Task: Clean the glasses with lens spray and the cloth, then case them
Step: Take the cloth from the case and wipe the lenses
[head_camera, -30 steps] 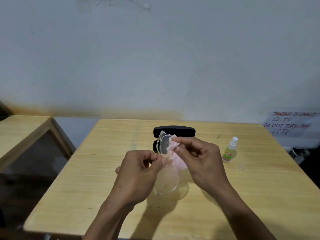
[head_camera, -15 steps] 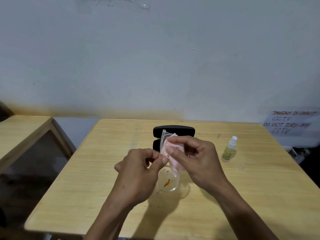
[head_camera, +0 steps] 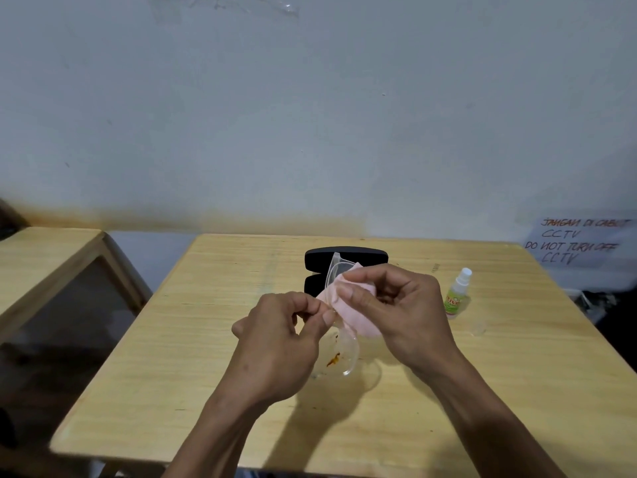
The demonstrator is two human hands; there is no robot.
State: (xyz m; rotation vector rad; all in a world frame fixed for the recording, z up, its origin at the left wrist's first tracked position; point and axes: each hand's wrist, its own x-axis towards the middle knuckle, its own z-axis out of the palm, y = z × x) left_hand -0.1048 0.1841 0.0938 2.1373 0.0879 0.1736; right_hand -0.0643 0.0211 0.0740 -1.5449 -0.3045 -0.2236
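Observation:
Clear-framed glasses [head_camera: 339, 353] hang on end above the wooden table [head_camera: 172, 357]. My left hand [head_camera: 279, 343] pinches them at the bridge. My right hand [head_camera: 396, 312] presses a pink cloth [head_camera: 358, 317] around the upper lens, whose rim sticks out above the fingers. The lower lens carries an orange-brown smear. Behind the hands lies an open black case [head_camera: 358, 256], partly hidden. A small spray bottle [head_camera: 457, 294] with a green label and white top stands to the right of my right hand.
A second wooden table [head_camera: 44, 257] stands to the left across a gap. A paper note [head_camera: 579, 243] with handwriting hangs on the wall at the right. The white wall rises just behind the table's far edge.
The cloth has slid over the upper lens under my right fingers, and the glasses have turned so the stained lower lens faces the camera. Both hands stay in place.

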